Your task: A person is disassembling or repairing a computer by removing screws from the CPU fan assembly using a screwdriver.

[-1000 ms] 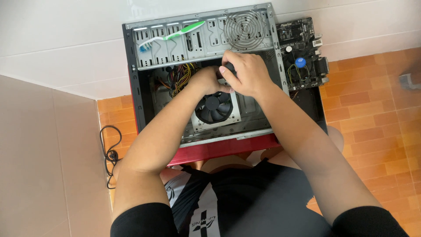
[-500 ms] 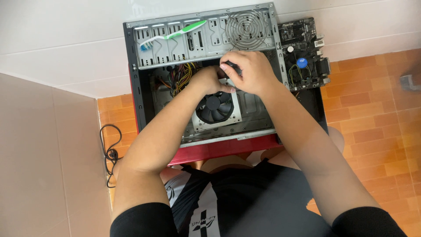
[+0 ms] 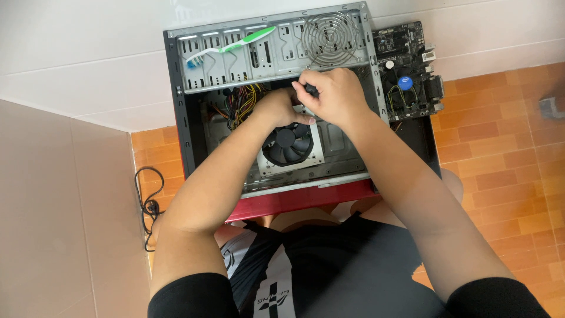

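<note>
An open computer case [image 3: 188, 147] lies on its side on the floor in front of me. Inside it sits a power supply with a black fan [image 3: 288, 145]. My right hand [image 3: 335, 94] is closed around a small black tool handle [image 3: 310, 89] just above the fan. My left hand [image 3: 282, 108] rests against the power supply's upper left corner, beside a bundle of coloured cables [image 3: 242, 100]; its fingers are partly hidden, and nothing shows in them. A green and white toothbrush [image 3: 231, 46] lies on the case's rear panel.
A bare motherboard [image 3: 406, 70] leans beside the case on the right. A round metal fan grille [image 3: 329, 30] is in the case's rear panel. A black cord [image 3: 150, 203] lies on the orange tiled floor at left. White wall tiles are behind the case.
Both hands have stayed over the power supply's top edge; the right hand has shifted only slightly on the tool. The case has not moved.
</note>
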